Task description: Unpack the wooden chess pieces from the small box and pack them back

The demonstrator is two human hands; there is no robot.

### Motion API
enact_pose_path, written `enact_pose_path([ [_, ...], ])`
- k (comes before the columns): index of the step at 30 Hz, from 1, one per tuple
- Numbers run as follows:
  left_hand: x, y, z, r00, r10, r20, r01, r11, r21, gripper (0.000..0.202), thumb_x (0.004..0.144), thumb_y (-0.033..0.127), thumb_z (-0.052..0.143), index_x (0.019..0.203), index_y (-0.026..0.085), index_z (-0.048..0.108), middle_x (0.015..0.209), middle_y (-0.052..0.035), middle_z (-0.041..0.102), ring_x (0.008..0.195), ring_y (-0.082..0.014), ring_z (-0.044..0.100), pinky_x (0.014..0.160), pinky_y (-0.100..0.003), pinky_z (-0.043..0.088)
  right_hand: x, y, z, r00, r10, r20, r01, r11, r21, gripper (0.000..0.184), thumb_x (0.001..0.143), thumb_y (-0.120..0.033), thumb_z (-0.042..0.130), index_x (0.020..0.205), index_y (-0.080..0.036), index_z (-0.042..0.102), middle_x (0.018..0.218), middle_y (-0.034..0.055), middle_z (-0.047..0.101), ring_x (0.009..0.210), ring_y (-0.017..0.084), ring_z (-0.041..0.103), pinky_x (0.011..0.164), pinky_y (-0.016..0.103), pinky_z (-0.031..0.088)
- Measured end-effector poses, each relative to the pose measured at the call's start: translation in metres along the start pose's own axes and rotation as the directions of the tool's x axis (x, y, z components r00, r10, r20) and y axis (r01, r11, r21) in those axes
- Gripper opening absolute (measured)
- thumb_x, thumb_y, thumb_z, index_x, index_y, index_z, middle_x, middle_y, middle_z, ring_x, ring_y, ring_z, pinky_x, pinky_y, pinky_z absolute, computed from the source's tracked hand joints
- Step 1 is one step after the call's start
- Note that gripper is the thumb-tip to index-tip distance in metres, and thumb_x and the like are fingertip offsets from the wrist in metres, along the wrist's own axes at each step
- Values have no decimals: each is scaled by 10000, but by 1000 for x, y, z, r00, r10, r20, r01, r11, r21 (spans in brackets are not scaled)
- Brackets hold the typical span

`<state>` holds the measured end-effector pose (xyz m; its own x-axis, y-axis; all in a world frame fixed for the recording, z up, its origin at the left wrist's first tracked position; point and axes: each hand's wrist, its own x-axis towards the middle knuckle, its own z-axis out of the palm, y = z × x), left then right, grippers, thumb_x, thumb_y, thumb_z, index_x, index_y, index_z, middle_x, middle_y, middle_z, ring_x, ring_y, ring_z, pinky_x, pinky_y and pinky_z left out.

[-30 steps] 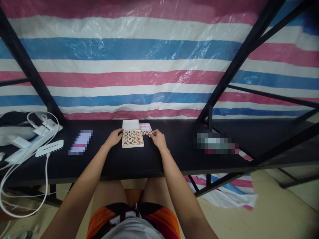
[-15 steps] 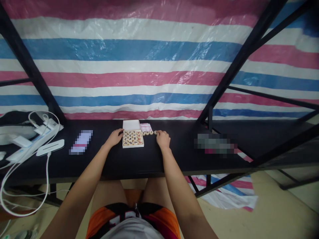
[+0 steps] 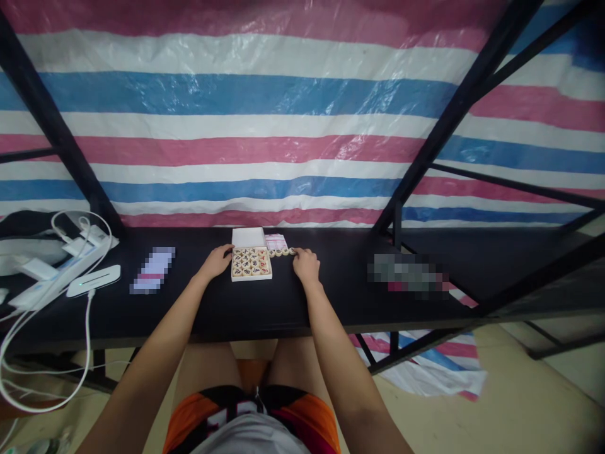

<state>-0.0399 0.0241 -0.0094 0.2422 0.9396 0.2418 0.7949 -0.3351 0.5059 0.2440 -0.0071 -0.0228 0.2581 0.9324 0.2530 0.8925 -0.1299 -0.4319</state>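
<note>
A white open box [image 3: 252, 278] full of round Chinese chess pieces [image 3: 246, 257], with black or red characters, lies on the black desk [image 3: 265, 309]. My left hand [image 3: 218, 260] rests at its left edge, fingers stretched out against the side and holding nothing. To the right of the box, a short row of loose chess pieces [image 3: 278, 252] runs along the desk. At the row's right end, the fingertips of my right hand [image 3: 306, 265] are closed on a chess piece [image 3: 292, 251], which they partly cover.
Behind the box lies its white lid [image 3: 247, 237], with a pink-and-white paper [image 3: 275, 241] beside it. A blurred-out phone-like slab [image 3: 154, 270], a power strip [image 3: 59, 268] and white cables are at left. A blurred object [image 3: 409, 272] lies right. Striped sheeting [image 3: 246, 151] hangs behind.
My right hand has slid slightly left with its chess piece, closing the gap to the row. My left hand and the box have stayed in place.
</note>
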Motion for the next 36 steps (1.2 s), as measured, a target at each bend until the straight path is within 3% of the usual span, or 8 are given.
enact_pose_path([
  [7,1,-1,1,1000,-1,5,1,1000,9,387,850,190,459,1218,143,570,1215,-111,621,1138,-225,563,1012,-346,400,1,-2,0,999,5,-43,-2,997,73,360,857,-156,425,1161,-218,608,1146,122,559,1016,249,516,842,356,409],
  [10,1,-1,1,1000,-5,4,5,1000,8,384,852,193,458,1218,147,569,1218,-106,620,1142,-223,560,1017,-347,396,-1,-11,1,984,-135,-121,153,975,160,317,852,-189,453,1122,-197,619,1119,106,556,1013,229,506,885,335,401],
  [12,0,-1,1,1000,-4,7,4,1000,4,388,853,197,457,1220,140,566,1218,-111,619,1141,-225,560,1020,-350,393,-6,-20,2,940,-310,-141,336,913,233,268,842,-207,483,1057,-192,642,1076,86,568,1011,210,504,927,320,385],
  [16,0,0,2,1000,0,8,0,1000,0,385,853,197,456,1218,148,567,1217,-105,621,1137,-224,562,1020,-353,395,-20,-38,-1,791,-603,-100,593,718,364,177,811,-220,558,951,-202,665,1036,56,589,1027,184,506,963,308,364],
  [24,0,0,1,1000,1,-3,-1,1000,10,376,859,209,452,1212,159,571,1210,-93,627,1126,-220,571,1011,-348,403,-29,-51,-3,689,-724,-41,699,649,300,195,794,-362,643,878,-186,654,852,51,620,881,196,542,857,333,403],
  [27,0,1,1,1000,5,1,-5,1000,12,378,859,207,453,1215,152,568,1212,-99,625,1127,-223,570,1011,-347,403,-29,-52,1,684,-729,-24,698,646,309,156,801,-330,633,869,-190,644,732,18,601,775,172,541,808,310,410],
  [32,0,-1,2,1000,-2,-1,3,1000,4,381,855,195,457,1217,143,563,1205,-106,628,1118,-220,576,1008,-344,404,-30,-52,1,726,-686,-33,638,656,403,174,794,-311,620,927,-200,641,779,19,621,802,167,548,782,292,422],
  [36,0,0,1,1000,-1,6,1,1000,3,378,854,197,459,1213,147,566,1205,-103,628,1125,-223,571,1006,-346,406,-20,-41,-1,840,-524,-142,518,696,497,216,799,-345,586,952,-197,623,831,22,629,782,160,554,778,292,435],
])
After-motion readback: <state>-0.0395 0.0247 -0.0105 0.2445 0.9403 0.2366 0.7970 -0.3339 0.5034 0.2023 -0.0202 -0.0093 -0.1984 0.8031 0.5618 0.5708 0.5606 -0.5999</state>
